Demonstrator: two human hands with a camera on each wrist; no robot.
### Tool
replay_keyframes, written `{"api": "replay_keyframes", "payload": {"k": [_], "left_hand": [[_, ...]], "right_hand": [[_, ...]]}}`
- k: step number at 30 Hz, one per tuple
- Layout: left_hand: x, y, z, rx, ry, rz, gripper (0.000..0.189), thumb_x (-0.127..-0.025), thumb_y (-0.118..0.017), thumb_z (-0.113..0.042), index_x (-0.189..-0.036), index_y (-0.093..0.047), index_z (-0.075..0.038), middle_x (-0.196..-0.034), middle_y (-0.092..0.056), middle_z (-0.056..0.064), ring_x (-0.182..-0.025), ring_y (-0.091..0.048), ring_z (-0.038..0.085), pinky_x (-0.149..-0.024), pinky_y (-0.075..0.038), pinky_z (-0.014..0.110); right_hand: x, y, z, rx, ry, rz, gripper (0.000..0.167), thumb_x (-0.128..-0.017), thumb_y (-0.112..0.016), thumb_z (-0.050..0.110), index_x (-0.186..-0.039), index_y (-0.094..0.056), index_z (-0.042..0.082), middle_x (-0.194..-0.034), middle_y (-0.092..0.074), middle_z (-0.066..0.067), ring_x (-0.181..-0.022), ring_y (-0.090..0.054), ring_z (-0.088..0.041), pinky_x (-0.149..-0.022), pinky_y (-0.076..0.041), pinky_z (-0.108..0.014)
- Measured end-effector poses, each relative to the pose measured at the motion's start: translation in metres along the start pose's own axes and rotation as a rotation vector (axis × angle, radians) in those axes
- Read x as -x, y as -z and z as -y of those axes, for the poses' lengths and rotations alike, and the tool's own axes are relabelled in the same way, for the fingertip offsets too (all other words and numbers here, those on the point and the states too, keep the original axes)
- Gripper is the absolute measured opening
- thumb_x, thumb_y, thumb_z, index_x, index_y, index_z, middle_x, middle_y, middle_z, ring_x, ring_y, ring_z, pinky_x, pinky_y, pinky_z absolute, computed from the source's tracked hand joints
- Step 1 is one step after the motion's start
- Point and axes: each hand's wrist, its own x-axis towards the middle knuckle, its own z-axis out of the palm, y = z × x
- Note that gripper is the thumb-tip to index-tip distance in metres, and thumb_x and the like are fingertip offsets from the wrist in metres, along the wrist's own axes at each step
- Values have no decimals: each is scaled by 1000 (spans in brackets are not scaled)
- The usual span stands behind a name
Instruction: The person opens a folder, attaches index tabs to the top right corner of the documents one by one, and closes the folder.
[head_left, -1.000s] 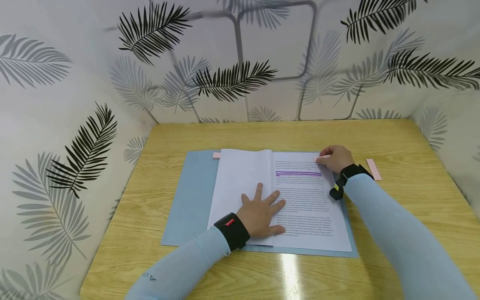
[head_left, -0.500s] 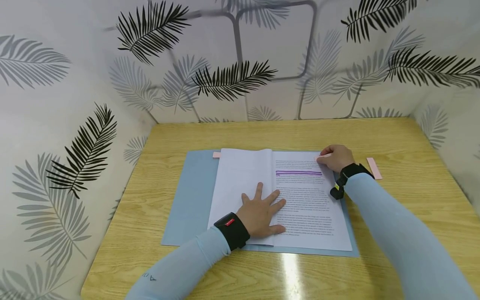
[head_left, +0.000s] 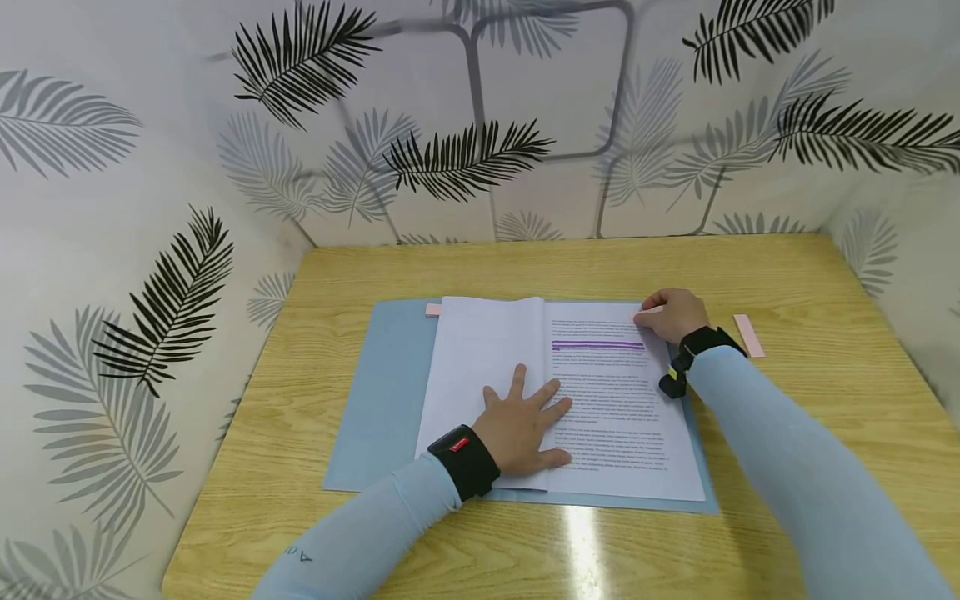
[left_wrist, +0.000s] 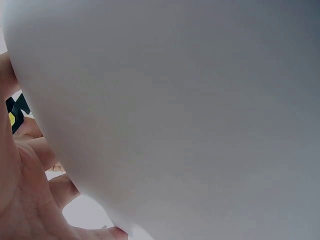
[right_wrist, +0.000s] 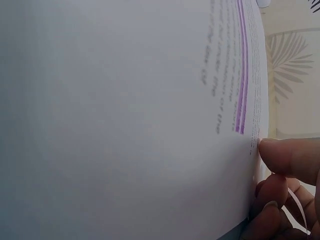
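Observation:
An open booklet of printed pages (head_left: 609, 408) lies on a light-blue folder (head_left: 375, 400). My left hand (head_left: 517, 429) rests with spread fingers across the blank left page (head_left: 480, 350) and the inner part of the printed one. At the upper right of the printed page, my right hand (head_left: 677, 317) pinches a pale pink sticky tab (head_left: 654, 312) between thumb and fingers. Close up in the right wrist view, the thumb (right_wrist: 290, 157) touches the page's edge, with purple underlining (right_wrist: 242, 90) nearby. White paper fills most of the left wrist view.
Another pink strip (head_left: 748, 336) lies on the wooden table (head_left: 825, 333) right of the folder. A pink tab (head_left: 433, 310) sticks out at the left page's top left. Leaf-patterned cloth (head_left: 525, 200) stands behind the table.
My right hand stays at the page's upper right; the pink tab's left end has shifted slightly right and less of it shows. My left hand has not moved.

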Motion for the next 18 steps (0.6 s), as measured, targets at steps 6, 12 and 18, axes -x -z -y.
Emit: {"api": "replay_keyframes", "payload": {"k": [6, 12, 18], "left_hand": [[1, 1, 0, -1, -2, 1, 83, -84, -37, -78, -152, -27, -33, -159, -20, -2, -141, -15, 47, -87, -37, 72], [0, -2, 0, -7, -5, -7, 82, -84, -36, -79, -152, -26, -33, -159, -19, -3, -141, -14, 47, -87, -37, 72], [-1, -3, 1, -6, -6, -12, 82, -84, -35, -79, -152, -26, -33, -160, -18, -3, -141, -14, 47, -87, -37, 72]], "right_hand": [[0, -1, 0, 9, 1, -11, 28, -89, -69, 25, -105, -62, 4, -104, -59, -18, -90, -51, -33, -71, -41, -36], [-2, -3, 1, 21, -6, -18, 26, -89, -70, 25, -104, -62, 4, -104, -59, -18, -90, -51, -32, -70, -40, -35], [-4, -2, 1, 45, -16, -9, 26, -89, -69, 25, -103, -62, 5, -103, -58, -17, -90, -51, -33, -69, -40, -35]]}}
